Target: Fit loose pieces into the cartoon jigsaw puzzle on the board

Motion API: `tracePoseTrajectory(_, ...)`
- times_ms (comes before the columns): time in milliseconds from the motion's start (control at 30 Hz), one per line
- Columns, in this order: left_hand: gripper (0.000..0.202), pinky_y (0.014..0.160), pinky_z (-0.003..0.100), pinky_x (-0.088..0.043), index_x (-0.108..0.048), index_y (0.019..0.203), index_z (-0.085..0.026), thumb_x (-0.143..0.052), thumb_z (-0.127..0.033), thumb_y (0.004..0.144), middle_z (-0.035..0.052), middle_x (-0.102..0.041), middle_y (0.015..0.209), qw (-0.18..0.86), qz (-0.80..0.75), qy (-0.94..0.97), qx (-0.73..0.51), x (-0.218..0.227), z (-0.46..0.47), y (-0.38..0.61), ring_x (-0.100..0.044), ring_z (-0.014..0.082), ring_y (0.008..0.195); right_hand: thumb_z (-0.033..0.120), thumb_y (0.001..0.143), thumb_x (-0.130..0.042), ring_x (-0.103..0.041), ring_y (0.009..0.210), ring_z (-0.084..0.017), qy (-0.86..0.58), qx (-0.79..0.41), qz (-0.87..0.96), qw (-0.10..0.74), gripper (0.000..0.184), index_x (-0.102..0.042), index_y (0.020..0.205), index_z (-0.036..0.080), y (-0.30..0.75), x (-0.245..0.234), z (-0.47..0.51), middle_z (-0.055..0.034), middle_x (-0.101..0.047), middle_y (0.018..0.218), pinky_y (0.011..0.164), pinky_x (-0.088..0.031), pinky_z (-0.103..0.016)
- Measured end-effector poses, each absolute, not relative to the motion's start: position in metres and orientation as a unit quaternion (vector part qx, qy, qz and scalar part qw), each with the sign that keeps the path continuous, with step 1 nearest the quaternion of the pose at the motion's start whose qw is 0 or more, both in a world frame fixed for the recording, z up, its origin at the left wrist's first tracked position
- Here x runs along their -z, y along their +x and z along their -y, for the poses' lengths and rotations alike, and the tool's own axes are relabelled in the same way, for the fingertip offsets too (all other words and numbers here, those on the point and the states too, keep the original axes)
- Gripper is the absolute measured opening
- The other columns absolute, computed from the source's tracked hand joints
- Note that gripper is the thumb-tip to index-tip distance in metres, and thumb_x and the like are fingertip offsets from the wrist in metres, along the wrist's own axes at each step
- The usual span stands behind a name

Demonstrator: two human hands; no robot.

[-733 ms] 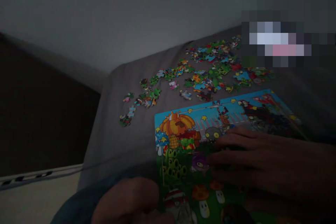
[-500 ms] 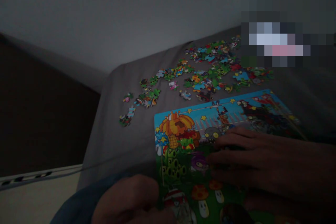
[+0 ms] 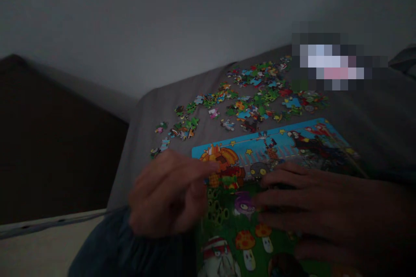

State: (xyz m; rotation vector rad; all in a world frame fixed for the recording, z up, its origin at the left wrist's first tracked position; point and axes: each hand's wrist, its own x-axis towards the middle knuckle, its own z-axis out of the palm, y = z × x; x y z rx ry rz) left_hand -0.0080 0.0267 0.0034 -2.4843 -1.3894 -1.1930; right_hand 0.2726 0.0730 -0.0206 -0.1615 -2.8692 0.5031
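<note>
Two hands are seen. In the left hand (image 3: 167, 194), the grip is half curled with one finger extended over the printed pumpkin (image 3: 230, 154); whether contact is made or anything is held cannot be told. The right hand (image 3: 312, 207) is laid open, fingers spread, across one picture puzzle (image 3: 234, 220), on which two orange-capped mushrooms (image 3: 245, 242) are printed. Beyond it, dozens of loose pieces (image 3: 243, 114), too overlapped for exact counting, are scattered over one grey cloth (image 3: 146, 117).

One head-worn camera looks forward and down, close over the puzzle board (image 3: 245, 203).
</note>
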Motion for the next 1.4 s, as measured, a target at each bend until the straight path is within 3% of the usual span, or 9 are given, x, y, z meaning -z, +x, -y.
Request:
tracePoseTrajectory(67, 0.020, 0.064, 0.026, -0.054, -0.071, 0.101, -0.025, -0.054, -0.018, 0.095, -0.0022, -0.076, 0.080, 0.094, 0.459, -0.781, 0.413, 0.001, -0.051, -0.024, -0.067, 0.0118, 0.066, 0.040, 0.095, -0.060, -0.057, 0.119, -0.026, -0.058, -0.178, 0.976, 0.109, 0.038, -0.063, 0.129, 0.022, 0.273, 0.021, -0.072, -0.0043, -0.069, 0.126, 0.098, -0.045, -0.043)
tracePoseTrajectory(167, 0.014, 0.060, 0.027, -0.051, -0.076, 0.096, -0.024, -0.064, -0.031, 0.094, -0.0014, -0.074, 0.075, 0.161, 0.562, -0.730, 0.354, 0.019, -0.079, -0.057, -0.065, 0.0143, 0.064, 0.040, 0.096, -0.057, -0.054, 0.121, -0.027, -0.054, -0.197, 0.973, 0.105, 0.037, -0.063, 0.127, 0.021, 0.273, 0.024, -0.073, -0.0045, -0.067, 0.127, 0.101, -0.043, -0.045)
tracePoseTrajectory(267, 0.028, 0.085, 0.039, -0.053, -0.078, 0.098, -0.026, -0.061, -0.047, 0.093, 0.0050, -0.075, 0.097, 0.127, 0.636, -0.723, 0.237, 0.040, -0.096, -0.086, -0.068, 0.0232, 0.091, 0.041, 0.096, -0.058, -0.053, 0.120, -0.026, -0.039, -0.204, 0.973, 0.104, 0.037, -0.064, 0.126, 0.021, 0.273, 0.026, -0.075, -0.0058, -0.066, 0.126, 0.101, -0.041, -0.044)
tracePoseTrajectory(333, 0.031, 0.095, 0.047, -0.050, -0.079, 0.103, -0.029, -0.064, -0.052, 0.088, 0.0065, -0.073, 0.108, 0.098, 0.641, -0.737, 0.191, 0.051, -0.103, -0.095, -0.066, 0.0282, 0.103, 0.042, 0.095, -0.058, -0.053, 0.119, -0.027, -0.033, -0.202, 0.973, 0.105, 0.037, -0.065, 0.124, 0.020, 0.272, 0.026, -0.077, -0.0069, -0.066, 0.126, 0.099, -0.041, -0.045)
tracePoseTrajectory(533, 0.039, 0.102, 0.063, -0.041, -0.072, 0.122, -0.031, -0.057, -0.051, 0.092, 0.0105, -0.064, 0.133, 0.067, 0.662, -0.736, 0.125, 0.062, -0.104, -0.094, -0.054, 0.0387, 0.124, 0.041, 0.094, -0.059, -0.051, 0.120, -0.026, -0.019, -0.199, 0.971, 0.134, 0.035, -0.067, 0.118, 0.018, 0.272, 0.025, -0.079, -0.0071, -0.066, 0.124, 0.097, -0.040, -0.043)
tracePoseTrajectory(933, 0.051, 0.106, 0.057, -0.039, -0.076, 0.108, -0.030, -0.038, -0.062, 0.096, 0.0092, -0.064, 0.132, 0.033, 0.613, -0.778, 0.135, 0.063, -0.111, -0.095, -0.057, 0.0335, 0.122, 0.043, 0.097, -0.053, -0.049, 0.121, -0.025, -0.031, -0.173, 0.974, 0.142, 0.032, -0.068, 0.111, 0.018, 0.268, 0.030, -0.084, -0.0047, -0.067, 0.120, 0.095, -0.039, -0.041)
tracePoseTrajectory(1100, 0.058, 0.106, 0.058, -0.039, -0.075, 0.112, -0.030, -0.038, -0.070, 0.093, 0.0098, -0.066, 0.129, 0.026, 0.614, -0.776, 0.139, 0.065, -0.113, -0.095, -0.058, 0.0341, 0.121, 0.040, 0.100, -0.051, -0.050, 0.119, -0.025, -0.042, -0.150, 0.978, 0.138, 0.030, -0.068, 0.110, 0.018, 0.268, 0.027, -0.084, -0.0038, -0.068, 0.118, 0.095, -0.039, -0.041)
tracePoseTrajectory(1400, 0.062, 0.102, 0.056, -0.044, -0.076, 0.102, -0.030, -0.041, -0.079, 0.087, 0.0102, -0.070, 0.124, -0.002, 0.602, -0.781, 0.168, 0.067, -0.117, -0.098, -0.062, 0.0348, 0.117, 0.036, 0.099, -0.052, -0.052, 0.117, -0.024, -0.050, -0.135, 0.975, 0.172, 0.026, -0.069, 0.109, 0.019, 0.267, 0.030, -0.087, -0.0038, -0.069, 0.115, 0.092, -0.042, -0.041)
